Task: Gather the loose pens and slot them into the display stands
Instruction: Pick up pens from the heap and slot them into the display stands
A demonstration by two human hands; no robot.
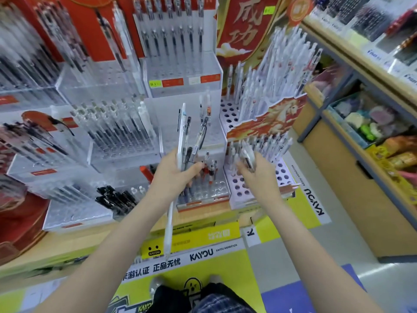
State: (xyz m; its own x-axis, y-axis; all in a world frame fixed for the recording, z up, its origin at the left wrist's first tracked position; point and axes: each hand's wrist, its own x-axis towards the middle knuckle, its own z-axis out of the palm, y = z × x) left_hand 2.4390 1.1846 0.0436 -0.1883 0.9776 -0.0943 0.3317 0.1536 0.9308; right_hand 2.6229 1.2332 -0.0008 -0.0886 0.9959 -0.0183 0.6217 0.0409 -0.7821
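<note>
Clear-barrelled and white plastic pens stand fanned in a bunch in the left hand, whose fingers curl round them; one long white pen hangs below the fist. Just right, the right hand pinches a clear dark-tipped pen above the near white holed display stand.

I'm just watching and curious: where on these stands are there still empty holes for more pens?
Free holes: the purple-holed stand's front rows below the right hand, its back strip left of the white pens, and the clear tray's front under the left hand. Crowded: the clear-pen rack at left.
</note>
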